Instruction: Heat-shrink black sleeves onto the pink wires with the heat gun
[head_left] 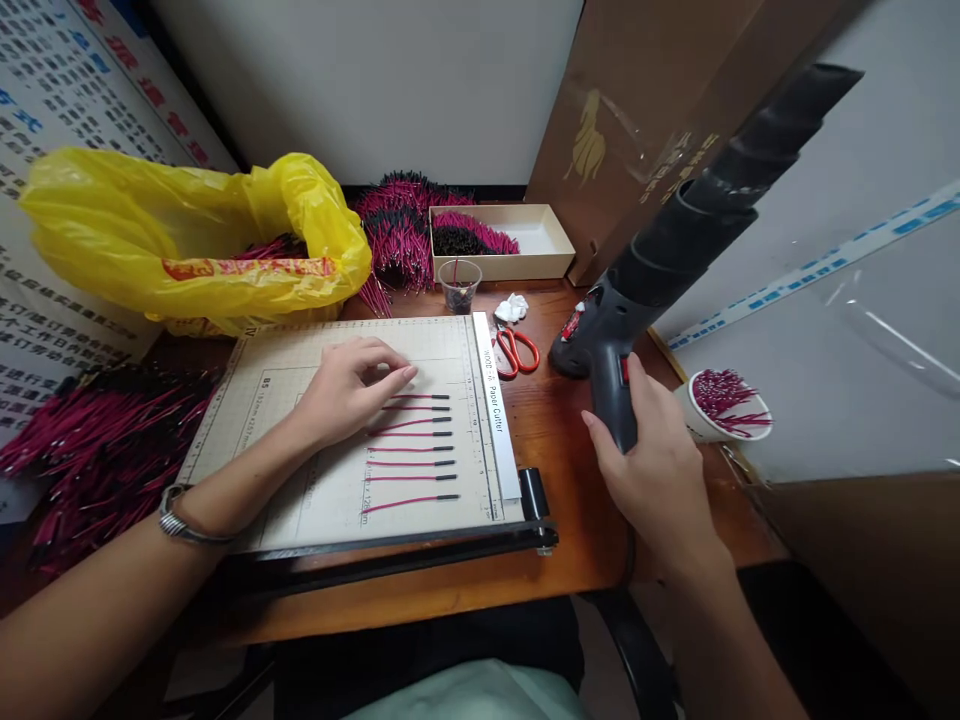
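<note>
My right hand [660,465] grips the handle of a black heat gun [652,270], its barrel pointing up and away to the right. The index finger lies by the red trigger. My left hand [356,385] rests loosely curved on the board of a paper cutter [300,520], thumb stretched out and no object visible in it. Beside and under its thumb lies a column of several magenta wires [411,449], each with a black sleeve at its right end. The left ends of the upper wires are hidden by the hand.
Red-handled scissors [517,352], crumpled white tissue [511,308] and a small clear cup [459,288] sit beyond the cutter. Wire bundles fill a shallow box [547,240], a yellow bag [225,290] and a left-hand pile [97,450]. A white cup [720,420] holds wires at right.
</note>
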